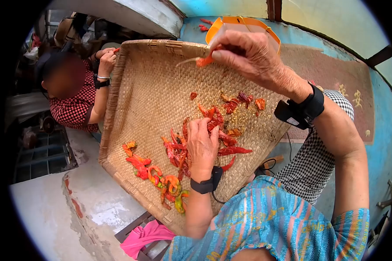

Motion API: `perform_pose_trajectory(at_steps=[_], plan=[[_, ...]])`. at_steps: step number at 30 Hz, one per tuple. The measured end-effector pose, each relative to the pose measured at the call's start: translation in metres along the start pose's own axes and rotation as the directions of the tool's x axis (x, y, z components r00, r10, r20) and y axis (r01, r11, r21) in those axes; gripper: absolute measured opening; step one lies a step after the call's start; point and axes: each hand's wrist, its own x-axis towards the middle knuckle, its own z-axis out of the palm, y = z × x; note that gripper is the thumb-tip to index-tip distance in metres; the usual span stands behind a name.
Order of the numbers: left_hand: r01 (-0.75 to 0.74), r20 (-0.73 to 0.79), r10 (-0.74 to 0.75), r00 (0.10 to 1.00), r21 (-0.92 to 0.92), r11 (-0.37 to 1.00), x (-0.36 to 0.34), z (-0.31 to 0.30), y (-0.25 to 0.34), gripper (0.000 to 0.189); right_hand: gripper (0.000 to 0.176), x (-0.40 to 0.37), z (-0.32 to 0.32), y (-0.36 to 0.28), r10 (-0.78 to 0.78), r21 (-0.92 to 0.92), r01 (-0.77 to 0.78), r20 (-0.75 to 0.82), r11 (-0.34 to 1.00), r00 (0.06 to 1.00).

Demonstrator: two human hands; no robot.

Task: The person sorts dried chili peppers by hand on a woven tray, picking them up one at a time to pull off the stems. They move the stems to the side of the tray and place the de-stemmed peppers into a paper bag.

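A large woven tray (143, 87) lies in front of me with dried red peppers (176, 150) heaped near its middle and pale seeds (241, 115) scattered beside them. My left hand (202, 141) rests on the heap, its fingers bent down over the peppers; what is under the fingertips is hidden. Raised above the tray's far right edge, my right hand (248, 54) pinches an orange-red pepper (203, 61) with a pale stem pointing left. Red, orange and green peppers (154, 174) form a separate group at the tray's lower left.
An orange-rimmed container (270, 37) stands beyond the tray, behind my right hand, with red peppers (203, 28) on the blue floor beside it. At the left, another person (74, 95) holds something small and red by the tray's edge. A pink cloth (146, 237) hangs at the lower left.
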Motion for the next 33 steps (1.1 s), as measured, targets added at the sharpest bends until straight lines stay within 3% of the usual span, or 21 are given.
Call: perform_pose_trajectory(at_steps=[3,4,5,7,9,10,11,12,13,15,17,20,21,23,24,26,28,29,30,32,33], plan=[[0.150,0.071,-0.141,0.987,-0.133,0.980,-0.002,-0.001,-0.001,0.018,0.016,0.010,-0.023,0.024,-0.137,-0.306,0.080,-0.169,0.949,0.976],[0.149,0.071,-0.140,0.988,-0.135,0.980,-0.002,-0.003,-0.001,0.018,0.023,0.015,-0.033,0.037,-0.197,-0.550,0.107,-0.106,0.828,0.975],[0.187,0.085,-0.174,0.981,-0.189,0.964,-0.002,-0.006,0.000,0.016,0.023,0.010,-0.033,0.045,-0.198,-0.551,0.107,-0.107,0.827,0.974],[0.218,0.101,-0.199,0.975,-0.240,0.946,0.000,-0.013,0.002,0.014,0.035,0.005,-0.029,0.031,-0.157,-0.808,0.018,-0.093,0.589,0.983],[0.293,0.068,-0.290,0.955,-0.387,0.874,0.004,-0.019,0.006,0.011,0.036,-0.007,-0.007,0.008,-0.057,-0.643,0.059,0.025,0.763,0.998],[0.376,0.135,-0.369,0.919,-0.575,0.727,0.000,-0.012,-0.001,0.010,0.034,-0.018,0.004,0.000,0.035,-0.405,0.052,0.204,0.913,0.978],[0.377,0.134,-0.371,0.919,-0.572,0.728,0.002,-0.014,0.003,0.010,0.031,-0.031,0.015,-0.002,0.113,-0.229,-0.013,0.429,0.973,0.896],[0.354,0.139,-0.371,0.918,-0.711,0.608,0.005,-0.016,0.010,0.011,0.029,-0.037,0.020,-0.013,0.102,-0.139,-0.028,0.559,0.990,0.823],[0.317,0.144,-0.370,0.918,-0.827,0.465,0.008,-0.017,0.016,0.012,0.028,-0.042,0.024,-0.020,0.146,-0.130,-0.083,0.609,0.988,0.780],[0.296,0.134,-0.364,0.922,-0.850,0.436,0.013,-0.014,0.024,0.015,0.023,-0.044,0.030,-0.018,0.152,-0.168,-0.041,0.722,0.985,0.675],[0.233,0.070,-0.420,0.905,-0.906,0.352,0.020,-0.012,0.035,0.016,0.020,-0.041,0.025,-0.014,0.141,-0.152,-0.051,0.674,0.987,0.725],[0.231,0.069,-0.390,0.918,-0.893,0.386,0.025,0.005,0.026,0.020,0.014,-0.024,0.014,-0.007,-0.032,-0.077,0.058,0.310,0.995,0.950],[0.260,0.075,-0.289,0.954,-0.688,0.677,0.025,0.010,0.018,0.021,0.013,-0.015,0.010,-0.002,-0.124,-0.139,0.141,0.121,0.980,0.985],[0.087,-0.027,-0.106,0.994,-0.394,0.915,0.035,0.013,0.027,0.026,0.012,0.008,-0.009,0.002,-0.289,-0.361,0.244,-0.073,0.900,0.955],[0.084,-0.025,-0.102,0.994,-0.397,0.914,0.039,0.019,0.028,0.026,0.012,0.013,-0.018,0.009,-0.264,-0.438,0.205,-0.077,0.875,0.961],[-0.104,-0.103,0.094,0.990,-0.091,0.990,0.046,0.033,0.027,0.027,0.012,0.011,-0.028,0.023,-0.240,-0.514,0.164,-0.084,0.842,0.967],[-0.113,-0.091,0.109,0.990,-0.038,0.993,0.049,0.041,0.024,0.025,0.011,0.003,-0.027,0.032,-0.073,-0.754,0.011,-0.049,0.657,0.996],[-0.118,-0.078,0.119,0.990,0.017,0.993,0.050,0.043,0.023,0.024,0.011,-0.002,-0.023,0.034,-0.071,-0.756,0.008,-0.051,0.655,0.996],[-0.118,-0.078,0.119,0.990,0.016,0.993,0.049,0.041,0.022,0.024,0.011,-0.004,-0.016,0.026,-0.007,-0.677,0.051,0.068,0.734,0.998],[0.065,-0.014,-0.070,0.997,-0.244,0.968,0.044,0.032,0.021,0.018,0.012,-0.011,-0.007,0.006,0.094,-0.408,0.040,0.305,0.912,0.948],[0.067,-0.009,-0.071,0.997,-0.239,0.969,0.043,0.025,0.022,0.018,0.018,-0.021,0.001,0.012,0.014,-0.260,0.096,0.392,0.961,0.920]])
